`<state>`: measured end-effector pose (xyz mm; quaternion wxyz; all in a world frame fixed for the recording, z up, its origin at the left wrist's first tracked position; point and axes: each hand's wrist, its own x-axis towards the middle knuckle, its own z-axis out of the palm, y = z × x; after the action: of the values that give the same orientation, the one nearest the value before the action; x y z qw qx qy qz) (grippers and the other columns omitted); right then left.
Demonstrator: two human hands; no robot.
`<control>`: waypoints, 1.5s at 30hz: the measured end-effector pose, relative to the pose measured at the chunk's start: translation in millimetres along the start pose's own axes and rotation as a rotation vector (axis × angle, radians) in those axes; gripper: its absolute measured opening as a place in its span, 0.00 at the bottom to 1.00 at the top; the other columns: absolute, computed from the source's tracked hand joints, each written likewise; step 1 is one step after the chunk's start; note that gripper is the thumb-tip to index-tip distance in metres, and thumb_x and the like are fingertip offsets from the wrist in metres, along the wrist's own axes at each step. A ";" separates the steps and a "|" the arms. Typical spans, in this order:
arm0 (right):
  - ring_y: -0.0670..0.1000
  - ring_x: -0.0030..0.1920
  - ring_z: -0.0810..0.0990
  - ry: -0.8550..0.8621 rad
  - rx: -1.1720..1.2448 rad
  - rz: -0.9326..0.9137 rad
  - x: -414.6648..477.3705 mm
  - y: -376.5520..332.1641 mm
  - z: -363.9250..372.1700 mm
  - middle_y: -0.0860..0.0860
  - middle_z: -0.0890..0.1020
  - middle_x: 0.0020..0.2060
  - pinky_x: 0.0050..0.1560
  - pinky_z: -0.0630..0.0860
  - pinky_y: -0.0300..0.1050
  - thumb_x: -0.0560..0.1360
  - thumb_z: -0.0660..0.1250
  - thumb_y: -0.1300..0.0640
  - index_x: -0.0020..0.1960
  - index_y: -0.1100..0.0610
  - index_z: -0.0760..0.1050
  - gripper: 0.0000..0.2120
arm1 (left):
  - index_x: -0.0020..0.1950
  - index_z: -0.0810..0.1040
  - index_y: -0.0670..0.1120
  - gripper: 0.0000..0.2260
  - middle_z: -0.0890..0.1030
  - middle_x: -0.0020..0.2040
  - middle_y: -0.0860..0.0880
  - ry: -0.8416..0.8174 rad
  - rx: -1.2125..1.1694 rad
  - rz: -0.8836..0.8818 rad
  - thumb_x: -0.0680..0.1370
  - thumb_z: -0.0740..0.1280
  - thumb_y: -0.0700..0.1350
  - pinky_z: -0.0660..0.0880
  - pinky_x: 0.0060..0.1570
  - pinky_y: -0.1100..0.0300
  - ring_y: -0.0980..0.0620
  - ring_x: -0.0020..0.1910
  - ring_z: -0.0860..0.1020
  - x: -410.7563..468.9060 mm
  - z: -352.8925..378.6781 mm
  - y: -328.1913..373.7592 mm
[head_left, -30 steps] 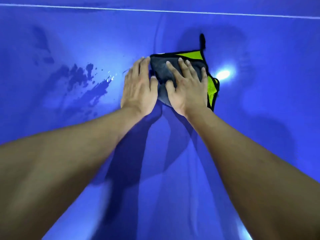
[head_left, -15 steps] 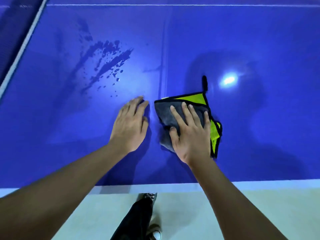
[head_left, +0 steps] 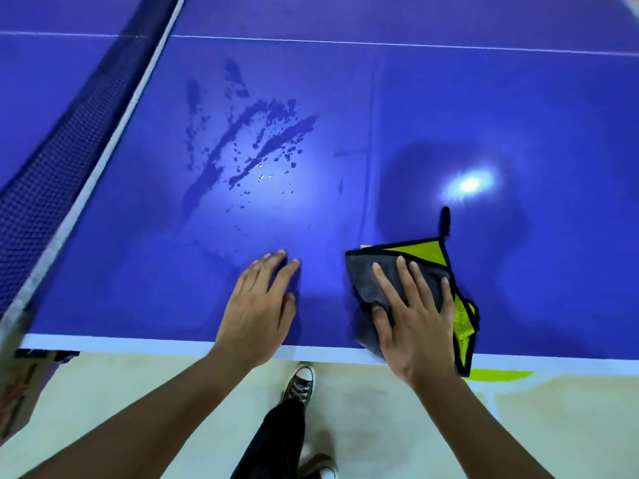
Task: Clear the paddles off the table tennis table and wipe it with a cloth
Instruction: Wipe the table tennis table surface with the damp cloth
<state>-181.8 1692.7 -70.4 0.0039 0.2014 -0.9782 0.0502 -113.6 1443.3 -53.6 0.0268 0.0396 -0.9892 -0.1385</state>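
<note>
My right grip [head_left: 415, 319] lies flat, fingers straight and slightly spread, pressing the folded grey-and-lime microfibre cloth [head_left: 366, 278] onto the blue bench [head_left: 518, 115] at its near white edge. The cloth's black loop [head_left: 445, 219] points away beyond the fingertips, and a lime corner overhangs the edge just right of the wrist. My left grip [head_left: 257, 305], likewise flat, straight-fingered and holding nothing, rests on the bench to the left of the right grip, apart from the cloth; wet streaks [head_left: 256, 146] lie ahead of it and the net [head_left: 58, 160] runs further to its left.
</note>
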 end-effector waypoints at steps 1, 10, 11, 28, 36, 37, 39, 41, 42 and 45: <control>0.52 0.82 0.57 0.012 0.005 -0.031 4.0 -2.7 1.4 0.51 0.61 0.81 0.78 0.52 0.68 0.81 0.51 0.42 0.81 0.43 0.60 0.28 | 0.74 0.71 0.44 0.21 0.71 0.73 0.43 0.011 -0.007 -0.007 0.82 0.56 0.46 0.66 0.71 0.46 0.41 0.71 0.70 3.3 1.2 -0.9; 0.50 0.82 0.54 0.036 0.043 -0.115 75.8 -25.1 9.2 0.49 0.59 0.81 0.78 0.52 0.67 0.81 0.53 0.42 0.81 0.41 0.59 0.28 | 0.71 0.73 0.45 0.20 0.72 0.71 0.44 0.052 -0.049 -0.027 0.80 0.58 0.46 0.66 0.69 0.48 0.43 0.69 0.71 94.1 -0.5 -22.9; 0.49 0.82 0.53 0.025 0.043 -0.099 95.4 -26.2 9.9 0.49 0.58 0.82 0.79 0.51 0.67 0.82 0.52 0.42 0.81 0.40 0.58 0.28 | 0.71 0.72 0.45 0.20 0.72 0.71 0.44 0.052 -0.048 -0.025 0.81 0.58 0.46 0.66 0.69 0.48 0.43 0.69 0.71 113.1 -1.1 -27.1; 0.49 0.82 0.50 -0.035 0.029 0.106 519.0 -1.0 19.1 0.48 0.54 0.83 0.80 0.43 0.64 0.81 0.45 0.39 0.82 0.41 0.52 0.30 | 0.75 0.66 0.42 0.22 0.65 0.78 0.42 -0.073 0.016 0.034 0.82 0.53 0.46 0.58 0.78 0.46 0.43 0.79 0.60 290.3 19.5 -42.4; 0.49 0.82 0.50 -0.039 0.010 0.141 625.0 15.5 16.0 0.47 0.53 0.83 0.80 0.43 0.63 0.82 0.45 0.41 0.82 0.41 0.51 0.29 | 0.76 0.66 0.42 0.25 0.64 0.79 0.41 -0.058 -0.053 0.073 0.79 0.55 0.46 0.57 0.77 0.45 0.42 0.80 0.58 290.8 21.6 -42.7; 0.49 0.82 0.50 -0.035 0.008 0.146 629.1 16.0 17.7 0.47 0.53 0.83 0.80 0.43 0.63 0.82 0.44 0.41 0.82 0.41 0.51 0.29 | 0.76 0.66 0.42 0.25 0.64 0.79 0.41 -0.061 -0.057 0.076 0.79 0.55 0.46 0.56 0.77 0.45 0.41 0.80 0.59 292.3 22.1 -44.3; 0.50 0.82 0.50 -0.028 0.002 0.144 633.0 15.2 18.1 0.47 0.53 0.83 0.80 0.43 0.63 0.82 0.44 0.41 0.82 0.41 0.51 0.29 | 0.76 0.66 0.42 0.26 0.64 0.79 0.41 -0.068 -0.056 0.071 0.78 0.56 0.46 0.56 0.77 0.46 0.41 0.80 0.59 293.5 21.8 -46.1; 0.50 0.82 0.49 -0.032 0.005 0.153 630.9 10.9 17.9 0.48 0.52 0.83 0.80 0.43 0.63 0.82 0.44 0.41 0.83 0.41 0.51 0.28 | 0.76 0.66 0.42 0.25 0.64 0.79 0.41 -0.081 -0.050 0.070 0.79 0.56 0.46 0.56 0.77 0.46 0.42 0.80 0.59 292.3 20.7 -46.3; 0.50 0.83 0.49 -0.041 0.007 0.160 627.2 7.0 17.9 0.48 0.52 0.83 0.80 0.42 0.64 0.83 0.44 0.41 0.83 0.41 0.51 0.28 | 0.76 0.66 0.42 0.25 0.64 0.78 0.41 -0.087 -0.052 0.072 0.79 0.55 0.46 0.56 0.77 0.46 0.42 0.80 0.59 292.2 19.6 -46.5; 0.50 0.83 0.49 -0.054 0.016 0.127 601.8 -12.8 18.5 0.48 0.52 0.83 0.80 0.42 0.64 0.82 0.45 0.41 0.83 0.41 0.51 0.29 | 0.75 0.67 0.42 0.24 0.65 0.78 0.41 -0.088 -0.067 0.069 0.80 0.53 0.46 0.57 0.76 0.46 0.42 0.79 0.60 293.4 17.3 -47.2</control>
<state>-729.4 1442.3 -70.8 -0.0271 0.1404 -0.9883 0.0528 -403.4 1377.6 -70.9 -0.0106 -0.0013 -0.9851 -0.1719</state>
